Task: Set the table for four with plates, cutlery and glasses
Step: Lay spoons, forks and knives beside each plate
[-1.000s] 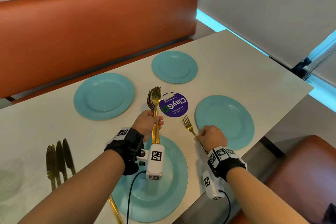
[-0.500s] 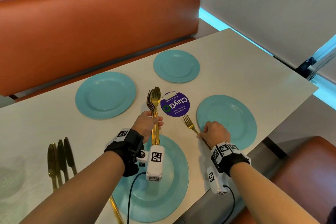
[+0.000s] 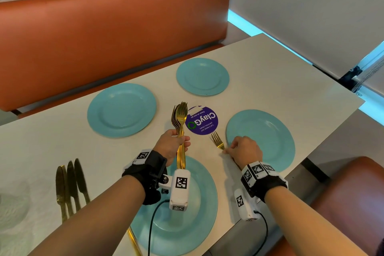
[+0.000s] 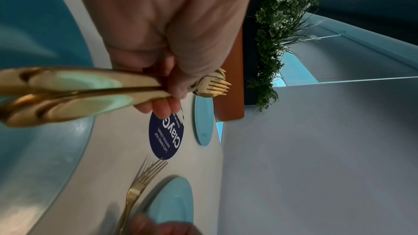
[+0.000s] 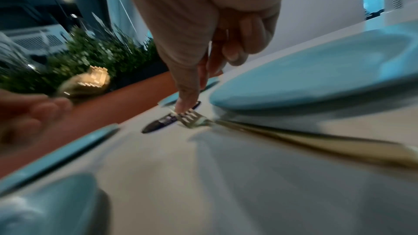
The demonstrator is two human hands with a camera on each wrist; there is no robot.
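Note:
My left hand (image 3: 176, 143) grips a bundle of gold forks (image 3: 180, 122) upright above the near teal plate (image 3: 197, 203); the left wrist view shows the fingers curled round the handles (image 4: 79, 88). A single gold fork (image 3: 217, 141) lies flat on the table just left of the right plate (image 3: 268, 137). My right hand (image 3: 239, 148) hovers over its handle. In the right wrist view one straight finger (image 5: 187, 96) reaches down to the tines (image 5: 190, 118) while the other fingers are loosely curled. Two more teal plates (image 3: 121, 110) (image 3: 202, 77) sit on the far side.
Several gold knives (image 3: 70, 185) lie side by side at the near left. A round purple sticker (image 3: 201, 120) marks the table's middle. A gold handle (image 3: 134, 241) lies left of the near plate. An orange bench (image 3: 104, 37) runs behind, and a brown seat (image 3: 353, 189) stands at the right.
My right hand's fingers have loosened over the single fork, which stays beside the right plate. The left hand and its bundle have hardly moved.

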